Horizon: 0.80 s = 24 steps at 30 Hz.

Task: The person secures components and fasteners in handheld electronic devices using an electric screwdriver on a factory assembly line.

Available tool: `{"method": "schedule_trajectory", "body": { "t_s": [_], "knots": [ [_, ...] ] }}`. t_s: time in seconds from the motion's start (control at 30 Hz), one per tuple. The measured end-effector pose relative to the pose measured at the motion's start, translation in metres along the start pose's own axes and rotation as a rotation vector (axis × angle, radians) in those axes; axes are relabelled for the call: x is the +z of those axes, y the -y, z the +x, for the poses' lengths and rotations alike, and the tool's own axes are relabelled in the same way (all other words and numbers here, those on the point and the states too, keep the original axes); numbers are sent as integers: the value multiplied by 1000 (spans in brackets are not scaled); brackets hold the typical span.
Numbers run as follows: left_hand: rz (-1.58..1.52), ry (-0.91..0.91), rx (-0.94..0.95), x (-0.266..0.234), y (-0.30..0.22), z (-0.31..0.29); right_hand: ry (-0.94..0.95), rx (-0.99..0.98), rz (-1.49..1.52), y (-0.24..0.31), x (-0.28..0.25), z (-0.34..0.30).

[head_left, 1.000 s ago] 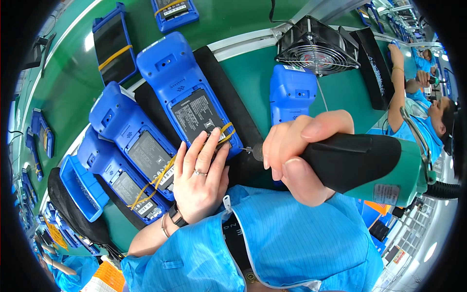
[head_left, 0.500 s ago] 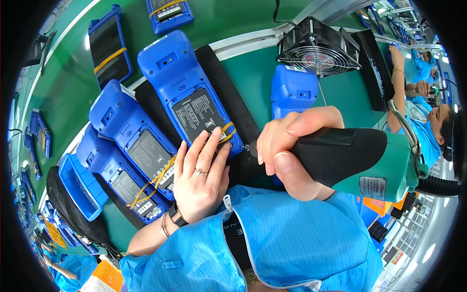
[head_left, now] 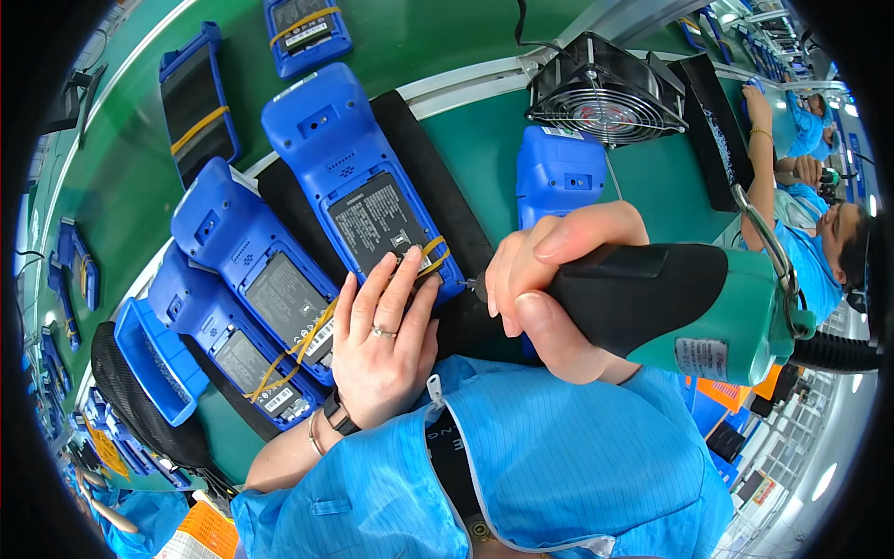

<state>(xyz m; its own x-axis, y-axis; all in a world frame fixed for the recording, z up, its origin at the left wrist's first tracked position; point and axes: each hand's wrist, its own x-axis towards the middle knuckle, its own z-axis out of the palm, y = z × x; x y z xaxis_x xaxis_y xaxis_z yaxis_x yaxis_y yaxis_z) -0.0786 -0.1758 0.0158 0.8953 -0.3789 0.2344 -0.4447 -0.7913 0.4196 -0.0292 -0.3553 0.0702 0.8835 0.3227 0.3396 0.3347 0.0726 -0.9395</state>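
Observation:
Under my left hand [head_left: 386, 340] lies a blue handheld terminal [head_left: 326, 130], back side up, with a black battery [head_left: 380, 224] in its bay and a yellow rubber band [head_left: 435, 248] round its lower end. The fingers of that hand rest stretched out on this lower end. My right hand [head_left: 568, 279] is wrapped round a green and black electric screwdriver [head_left: 736, 307], held sideways. Its bit [head_left: 468, 283] points at the terminal's bottom corner; whether it touches a screw is too small to tell. Two more banded terminals, a larger one [head_left: 219, 219] and another [head_left: 200, 298], lie to the left.
A black fan [head_left: 605, 98] with a wire guard stands at the back, beside a black tray [head_left: 710, 130]. Another blue terminal [head_left: 559, 172] lies before the fan. At left are a blue bin [head_left: 154, 359] and the green line [head_left: 410, 37] carrying terminals. A co-worker [head_left: 819, 224] sits at right.
Terminals on the green line have shifted a little leftward and nearer. The screwdriver's body has moved slightly left in my right hand's grip. My left hand stays in place.

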Motion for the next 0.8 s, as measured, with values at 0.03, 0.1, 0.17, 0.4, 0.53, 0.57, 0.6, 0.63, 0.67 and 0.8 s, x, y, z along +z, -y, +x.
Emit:
{"method": "schedule_trajectory", "body": {
  "t_s": [0.03,0.1,0.17,0.4,0.53,0.57,0.6,0.63,0.67,0.8],
  "knots": [
    [0,0,0,0,0,0,-38,-16,65,-2,4,0],
    [-4,-9,9,0,0,0,-75,-33,131,-2,7,1],
    [-8,-13,10,-1,0,1,-14,-106,-126,1,7,4],
    [-59,-41,14,0,1,-1,-37,-64,64,-11,16,1],
    [-36,-34,21,0,-1,-4,59,-31,-34,0,8,2],
    [-46,-29,19,-1,-1,-3,47,-22,-58,1,8,1],
    [-44,-34,19,-2,-2,-3,37,-11,-80,3,8,0],
    [-44,-32,20,-2,-2,-3,27,0,-102,4,9,-1],
    [-45,-30,20,-2,-3,-4,16,13,-125,6,11,-2],
    [-42,-37,19,-1,-2,-3,-86,16,-73,6,18,1]
  ]
}}
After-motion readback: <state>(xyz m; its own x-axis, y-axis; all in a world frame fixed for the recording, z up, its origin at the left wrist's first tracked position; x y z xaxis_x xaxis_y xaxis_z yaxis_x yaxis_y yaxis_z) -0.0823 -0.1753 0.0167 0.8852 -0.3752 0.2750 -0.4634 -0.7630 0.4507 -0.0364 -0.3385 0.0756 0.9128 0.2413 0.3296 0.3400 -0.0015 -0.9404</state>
